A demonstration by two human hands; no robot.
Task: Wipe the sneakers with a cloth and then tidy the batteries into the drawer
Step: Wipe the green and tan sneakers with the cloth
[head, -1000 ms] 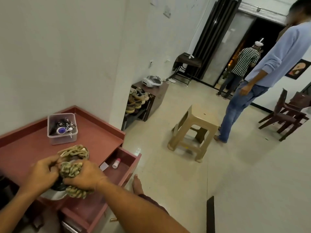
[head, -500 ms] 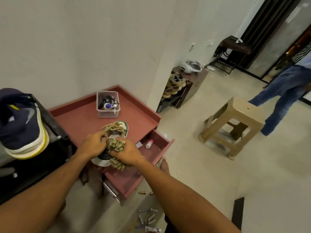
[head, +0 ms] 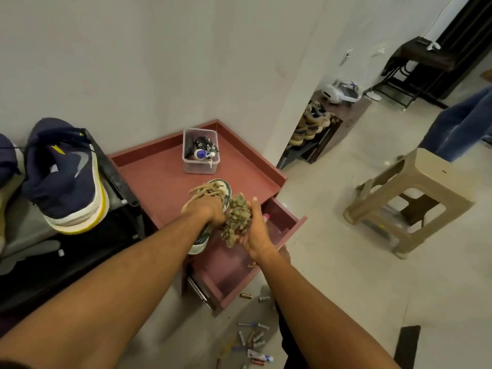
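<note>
One big reddish cabinet [head: 159, 182] fills the middle of my head-cam feed, raised lip round the top, pushed into the wall corner. Off to the right there's a beige plastic stool [head: 415, 193] on the floor tiles. On the left a navy sneaker [head: 66, 177] sits on a dark rack, and the only branding I can make out anywhere is the grey swoosh on its side. The cabinet's drawer [head: 282, 225] is pulled open toward me. Near the back of the top there's a clear tub [head: 201, 150] of odds and ends. The green-and-white sneaker [head: 213, 187] lies at the front edge, heel poking out over the drawer. The left hand [head: 205, 209] grips it across the tan laces, fingers curled over. The right hand [head: 255, 230], just beside it above the drawer, holds the bunched olive cloth [head: 238, 219] in its palm, touching the shoe's side. The batteries [head: 253, 336] are scattered on the floor below the drawer, next to a small tube [head: 259, 356] whose print is too tiny for me to read.
</note>
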